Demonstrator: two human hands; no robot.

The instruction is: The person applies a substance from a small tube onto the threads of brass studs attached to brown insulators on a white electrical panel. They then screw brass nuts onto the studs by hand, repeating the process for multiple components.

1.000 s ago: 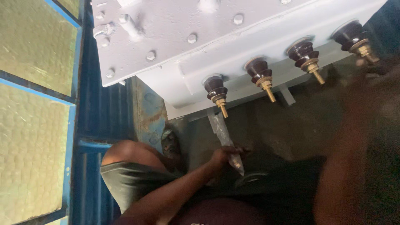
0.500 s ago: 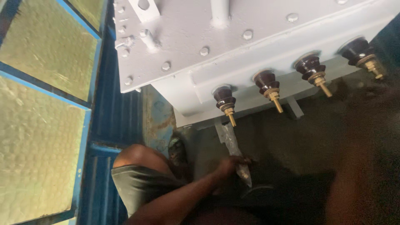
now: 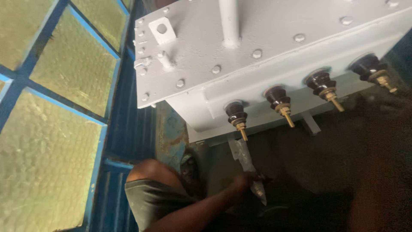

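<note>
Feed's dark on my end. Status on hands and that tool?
Left hand gripped on grey flat tool, low beside grey transformer tank. Right hand not clearly visible, dark blur at right. First brown bushing directly above tool.

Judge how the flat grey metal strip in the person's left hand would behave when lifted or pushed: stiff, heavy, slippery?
The metal strip looks straight along its length, so probably stiff, not floppy. It appears thin and narrow, so likely light enough for the left hand alone. Its flat shape suggests it would slide rather than roll; slipperiness cannot be judged in this dim light.
</note>
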